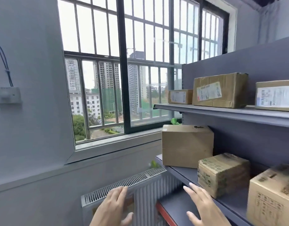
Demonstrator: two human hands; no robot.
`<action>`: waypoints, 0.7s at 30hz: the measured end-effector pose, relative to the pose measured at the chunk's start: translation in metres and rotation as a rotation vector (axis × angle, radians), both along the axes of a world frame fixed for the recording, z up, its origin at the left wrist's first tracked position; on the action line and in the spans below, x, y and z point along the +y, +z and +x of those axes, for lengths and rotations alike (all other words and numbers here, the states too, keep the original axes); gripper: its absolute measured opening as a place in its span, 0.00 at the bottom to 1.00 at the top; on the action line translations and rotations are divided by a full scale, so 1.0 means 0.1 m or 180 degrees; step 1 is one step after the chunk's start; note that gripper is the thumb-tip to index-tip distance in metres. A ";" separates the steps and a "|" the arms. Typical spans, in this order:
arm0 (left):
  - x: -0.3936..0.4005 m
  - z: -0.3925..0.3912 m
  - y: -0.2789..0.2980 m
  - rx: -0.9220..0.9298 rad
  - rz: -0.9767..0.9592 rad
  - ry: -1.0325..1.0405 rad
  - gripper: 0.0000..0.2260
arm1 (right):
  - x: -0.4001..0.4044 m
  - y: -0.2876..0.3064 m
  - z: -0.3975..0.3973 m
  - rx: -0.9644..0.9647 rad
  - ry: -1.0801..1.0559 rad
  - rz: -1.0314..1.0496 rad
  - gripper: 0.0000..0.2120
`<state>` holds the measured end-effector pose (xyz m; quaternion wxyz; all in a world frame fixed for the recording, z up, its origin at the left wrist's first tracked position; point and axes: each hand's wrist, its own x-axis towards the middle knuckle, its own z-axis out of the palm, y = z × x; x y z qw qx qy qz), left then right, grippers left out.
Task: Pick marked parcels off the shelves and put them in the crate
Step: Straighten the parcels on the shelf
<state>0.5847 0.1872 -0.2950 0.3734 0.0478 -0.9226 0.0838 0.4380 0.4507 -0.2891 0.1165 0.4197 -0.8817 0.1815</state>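
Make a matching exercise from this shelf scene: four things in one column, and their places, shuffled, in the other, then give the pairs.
Things
1. small flat box
2. plain brown box
3. green-printed box
4. radiator

Places
A. on the wall under the window sill
B. left end of the lower shelf
C. left end of the upper shelf
D. lower shelf, just beyond the right hand

Pairs: 1-C, 2-B, 3-D, 4-A
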 end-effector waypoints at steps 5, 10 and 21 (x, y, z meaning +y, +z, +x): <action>-0.50 -0.36 -0.07 0.0084 -0.0018 -0.0068 0.30 | -0.45 -0.09 -0.41 -0.0017 0.0028 0.0035 0.41; -1.10 -0.62 0.05 -0.0088 0.0039 -0.0001 0.28 | -1.14 0.03 -0.52 0.0131 -0.0159 0.0141 0.37; -2.36 -1.15 0.33 -0.0696 0.0263 -0.0302 0.28 | -2.66 0.18 -0.77 0.0011 -0.0255 -0.0214 0.27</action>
